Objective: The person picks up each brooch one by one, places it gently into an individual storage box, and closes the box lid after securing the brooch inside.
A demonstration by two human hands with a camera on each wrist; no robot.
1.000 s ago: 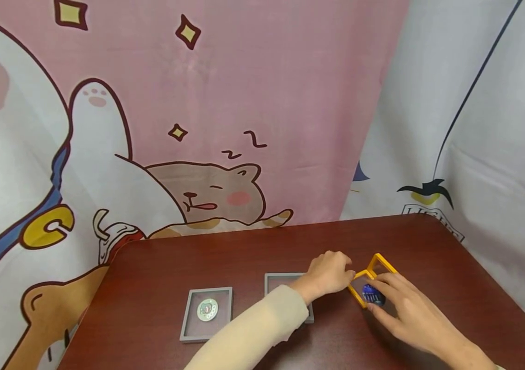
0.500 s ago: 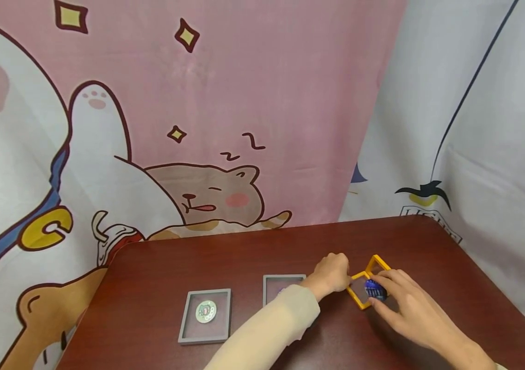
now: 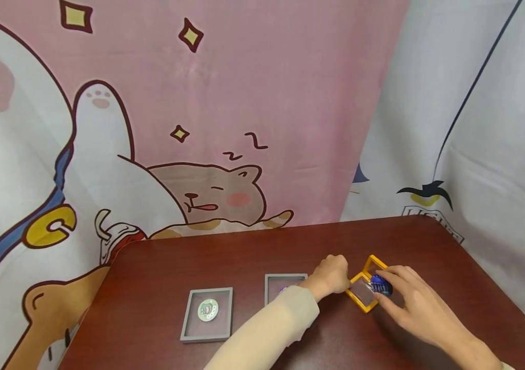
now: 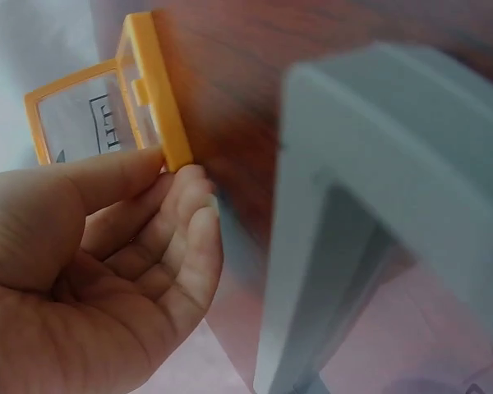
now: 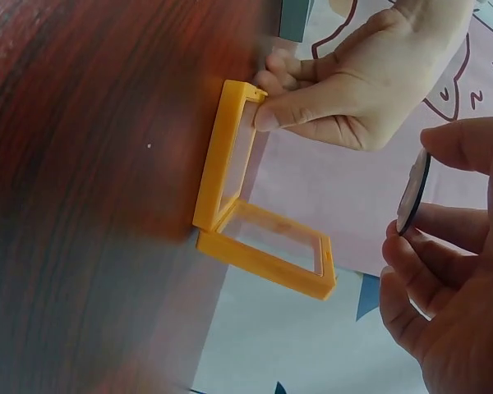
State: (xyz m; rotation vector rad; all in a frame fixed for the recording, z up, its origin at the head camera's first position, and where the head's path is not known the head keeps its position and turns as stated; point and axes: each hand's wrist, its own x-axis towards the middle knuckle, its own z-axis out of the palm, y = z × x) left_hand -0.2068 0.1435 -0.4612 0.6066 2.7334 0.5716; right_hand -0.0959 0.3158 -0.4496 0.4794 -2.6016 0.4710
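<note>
A yellow-framed display case (image 3: 357,302) with clear panes stands unfolded on the right part of the table, its lid raised. My left hand (image 3: 331,273) holds the case's corner between thumb and fingers, as the left wrist view shows on the yellow frame (image 4: 166,98). A blue round coin-like disc (image 3: 381,285) is pinched at its edge by my right hand (image 3: 417,303). In the right wrist view this thin disc (image 5: 415,193) is seen nearly edge-on, held apart from the case (image 5: 222,156).
A grey-framed case (image 3: 185,316) with a pale green round disc (image 3: 207,310) lies at the left of the dark red table (image 3: 243,252). A second grey case (image 3: 286,275) with a purplish disc is partly hidden under my left sleeve (image 3: 267,329). Printed curtains (image 3: 308,128) hang behind.
My right hand has drawn the blue disc slightly right, from over the case to its right edge. The left fingers have curled in at the case's corner.
</note>
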